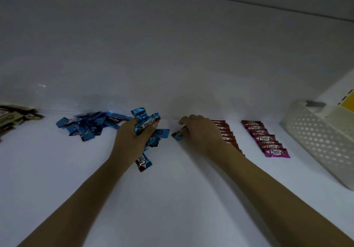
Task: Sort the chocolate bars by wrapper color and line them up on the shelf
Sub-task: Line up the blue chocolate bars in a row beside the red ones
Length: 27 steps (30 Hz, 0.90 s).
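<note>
Two bare forearms, the left forearm and the right forearm, reach forward over a smooth white shelf toward its plain white back wall. The left hand grips a bundle of blue bars, its fingers curled round the crinkly, shiny foil; "Choco" reads in white on one of them. Just beneath those fingers lie a few loose blue bars, and by the wrist a blue-and-brown bar lies alone. Left of that hand, near the wall, a tumbled blue pile sprawls. The right hand has its fingers bent down over one end of a single blue bar, which lies on the shelf between the two hands. Right behind this hand and partly hidden by it, a red row of overlapping flat packets runs from the wall toward the camera. Further right, apart from it, a purple row lies shingled the same way, each packet printed "Choco". Beyond that sits a white perforated plastic basket with something yellow inside. Far left of the fingers, at the frame's edge, lie brown and beige wrappers.
</note>
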{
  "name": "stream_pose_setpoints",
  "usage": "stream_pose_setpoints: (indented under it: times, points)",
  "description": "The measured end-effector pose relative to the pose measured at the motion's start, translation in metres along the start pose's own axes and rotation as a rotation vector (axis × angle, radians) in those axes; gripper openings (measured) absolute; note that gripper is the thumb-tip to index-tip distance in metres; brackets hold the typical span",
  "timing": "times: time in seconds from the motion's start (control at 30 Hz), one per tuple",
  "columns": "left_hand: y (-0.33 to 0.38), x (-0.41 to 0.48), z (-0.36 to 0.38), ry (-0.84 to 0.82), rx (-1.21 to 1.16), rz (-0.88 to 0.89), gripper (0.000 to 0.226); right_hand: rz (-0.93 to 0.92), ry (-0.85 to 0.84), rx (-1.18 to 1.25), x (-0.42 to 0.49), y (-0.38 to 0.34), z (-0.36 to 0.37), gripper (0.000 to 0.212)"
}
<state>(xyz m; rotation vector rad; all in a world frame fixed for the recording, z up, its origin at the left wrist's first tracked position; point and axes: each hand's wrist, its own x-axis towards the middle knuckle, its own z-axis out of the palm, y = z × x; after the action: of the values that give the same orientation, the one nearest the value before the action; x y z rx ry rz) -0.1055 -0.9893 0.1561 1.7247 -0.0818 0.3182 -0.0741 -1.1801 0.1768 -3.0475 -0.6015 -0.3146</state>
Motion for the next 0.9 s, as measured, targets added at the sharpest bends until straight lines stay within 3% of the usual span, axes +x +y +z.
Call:
stream_pose_setpoints:
  times: [0.17,0.37,0.63,0.7,0.8,0.83,0.9]
  points:
    - [0.001,0.000,0.001,-0.008,0.015,0.012,0.006,-0.083,-0.054,0.045,-0.012,0.003,-0.001,0.030]
    - [0.001,-0.002,0.002,-0.004,0.000,0.009,0.007,0.069,-0.081,-0.135,-0.001,-0.007,0.010,0.041]
    - [0.003,-0.002,0.003,-0.040,-0.053,0.004,0.005,0.157,-0.099,-0.053,0.020,-0.004,0.004,0.039]
    - [0.003,-0.002,0.003,-0.042,-0.050,0.004,0.004,0.120,0.038,0.145,0.017,-0.011,-0.002,0.037]
    - [0.003,-0.001,0.002,-0.046,-0.021,0.018,0.008,0.143,0.120,1.015,0.009,-0.034,-0.015,0.030]
    - [0.004,-0.001,0.003,-0.050,-0.016,0.019,0.011,0.090,0.113,1.136,0.008,-0.039,-0.017,0.020]
    - [0.003,-0.001,0.003,-0.064,-0.015,0.023,0.015,-0.009,0.098,1.088,0.009,-0.045,-0.014,0.009]
